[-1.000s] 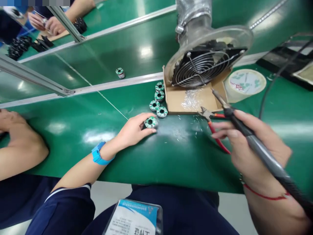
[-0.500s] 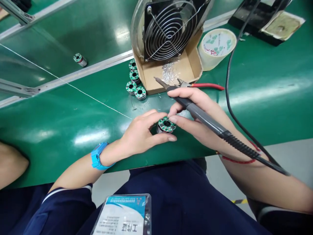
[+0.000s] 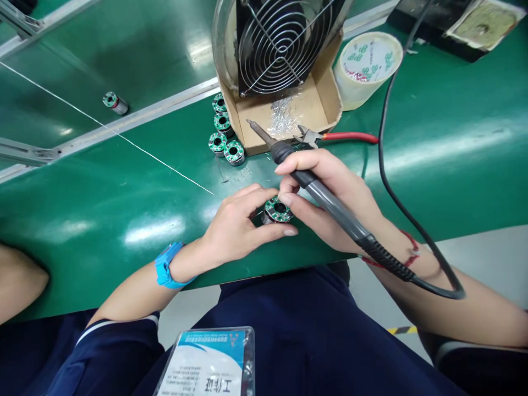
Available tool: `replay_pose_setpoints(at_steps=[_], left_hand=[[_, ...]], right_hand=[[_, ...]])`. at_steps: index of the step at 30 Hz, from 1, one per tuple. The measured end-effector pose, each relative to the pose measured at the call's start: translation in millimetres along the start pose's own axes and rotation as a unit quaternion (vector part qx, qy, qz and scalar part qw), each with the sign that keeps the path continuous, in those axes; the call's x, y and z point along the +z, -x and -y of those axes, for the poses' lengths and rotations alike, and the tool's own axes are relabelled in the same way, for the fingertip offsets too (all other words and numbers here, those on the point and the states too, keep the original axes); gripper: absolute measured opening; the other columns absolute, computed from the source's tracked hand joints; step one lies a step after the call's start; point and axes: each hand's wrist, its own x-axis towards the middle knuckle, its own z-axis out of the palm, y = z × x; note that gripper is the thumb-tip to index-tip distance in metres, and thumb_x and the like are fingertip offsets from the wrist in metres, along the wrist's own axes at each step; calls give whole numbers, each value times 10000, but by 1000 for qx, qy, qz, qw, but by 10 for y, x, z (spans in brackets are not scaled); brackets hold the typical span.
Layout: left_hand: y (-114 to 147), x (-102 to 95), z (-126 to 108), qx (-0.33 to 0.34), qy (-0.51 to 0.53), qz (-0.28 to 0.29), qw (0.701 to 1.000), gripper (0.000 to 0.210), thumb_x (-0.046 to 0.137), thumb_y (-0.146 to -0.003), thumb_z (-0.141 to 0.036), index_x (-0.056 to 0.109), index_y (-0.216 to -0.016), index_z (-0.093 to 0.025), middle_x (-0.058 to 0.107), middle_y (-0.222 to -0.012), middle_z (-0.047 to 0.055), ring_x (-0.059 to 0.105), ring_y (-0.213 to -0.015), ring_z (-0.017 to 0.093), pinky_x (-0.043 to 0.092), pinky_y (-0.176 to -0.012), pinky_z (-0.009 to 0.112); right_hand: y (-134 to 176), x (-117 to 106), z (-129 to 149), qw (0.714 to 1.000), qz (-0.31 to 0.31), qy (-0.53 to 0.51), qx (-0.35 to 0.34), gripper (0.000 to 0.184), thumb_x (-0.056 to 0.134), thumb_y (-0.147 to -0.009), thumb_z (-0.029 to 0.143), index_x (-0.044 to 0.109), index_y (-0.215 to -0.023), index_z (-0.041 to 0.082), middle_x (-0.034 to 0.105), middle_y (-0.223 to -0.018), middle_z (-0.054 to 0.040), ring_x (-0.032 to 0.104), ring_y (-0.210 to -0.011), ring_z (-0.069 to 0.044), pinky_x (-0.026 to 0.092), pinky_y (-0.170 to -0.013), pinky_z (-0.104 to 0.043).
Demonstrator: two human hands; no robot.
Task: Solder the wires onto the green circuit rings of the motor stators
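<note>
My left hand [image 3: 239,223] curls its thumb and fingers around a small motor stator with a round green circuit board on top [image 3: 277,210], which stands on the green bench. My right hand [image 3: 325,192] grips a soldering iron [image 3: 330,201], its tip pointing up and left, away from the board. The right thumb and a fingertip touch the board's far edge; whatever they pinch there is too small to make out. A thin pale wire, perhaps solder [image 3: 165,164], runs from the upper left and ends by my left hand.
A fan [image 3: 282,49] stands in a cardboard tray [image 3: 256,113] holding metal clippings. Several similar stators [image 3: 234,153] sit beside it. Red-handled cutters [image 3: 350,136], a tape roll [image 3: 350,82] and the iron's cable [image 3: 385,132] lie rightward. Another person's arm [image 3: 20,283] rests at left.
The view has shifted slightly. My right hand and the soldering iron have moved a little left, with the thumb still at the board's edge. The left hand keeps its hold.
</note>
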Motion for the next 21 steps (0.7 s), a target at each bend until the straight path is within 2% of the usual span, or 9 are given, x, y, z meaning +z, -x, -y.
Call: replay_pose_setpoints(at_steps=[3,5,7,10,12,14,17,19,21], left_hand=[[-12,33,28,-16,-10,7,1000,364,724,-905,-489,658,-1046,-160,598,-780,-15,521,-665,108,377,-569,234],[-29,66,47,-41,-40,3,998,260,727,-898,-377,623,-1022,-174,604,-838,-4,559,-740,129,415,-613,248],[-45,105,77,-77,-81,9,994,181,678,-880,-254,590,-1024,-186,615,-918,13,584,-823,152,449,-664,270],[-44,152,174,-129,-87,25,988,338,611,-841,-157,518,-1164,-196,606,-1093,60,600,-961,190,498,-730,307],[-19,168,274,-152,-17,13,988,517,572,-805,-96,410,-1283,-212,562,-1208,91,605,-936,167,516,-708,300],[16,176,375,-165,91,-14,982,656,521,-752,-36,308,-1330,-262,498,-1314,103,597,-835,111,508,-624,259],[53,175,450,-164,220,-32,961,751,479,-679,-15,260,-1321,-336,392,-1444,90,601,-806,78,448,-511,204],[54,160,422,-141,265,-29,953,766,475,-665,-26,261,-1326,-350,370,-1463,82,620,-830,82,425,-485,192],[35,122,348,-116,270,-30,955,757,476,-684,-28,268,-1340,-342,397,-1440,83,630,-836,85,449,-502,195]], right_hand=[[45,36,-74,1000,-10,-17,-11,278,619,-932,212,542,-1199,240,613,-871,41,597,-703,-69,533,-671,-221],[93,78,-133,999,-33,12,-5,444,691,-902,319,504,-1297,237,630,-974,2,641,-819,-118,571,-759,-282],[136,127,-193,995,-42,92,2,595,749,-847,434,490,-1343,231,642,-1079,-51,655,-961,-199,580,-870,-383],[158,187,-288,974,-21,224,9,515,706,-862,398,538,-1315,221,667,-1093,-91,643,-993,-280,550,-899,-483],[144,208,-346,962,1,272,6,445,616,-886,267,547,-1322,212,676,-1107,-105,639,-996,-296,533,-899,-504],[126,222,-382,960,25,279,-8,476,547,-873,172,532,-1348,207,673,-1163,-115,632,-1067,-301,522,-925,-503],[116,260,-364,969,24,243,-42,479,567,-866,167,521,-1338,234,667,-1238,-101,614,-1165,-280,519,-959,-469],[118,301,-316,976,-1,208,-70,426,593,-886,177,531,-1296,272,697,-1169,-59,635,-1121,-238,526,-944,-428],[120,333,-266,980,-37,171,-91,345,593,-915,169,556,-1231,302,722,-1002,-6,662,-987,-194,537,-873,-384]])
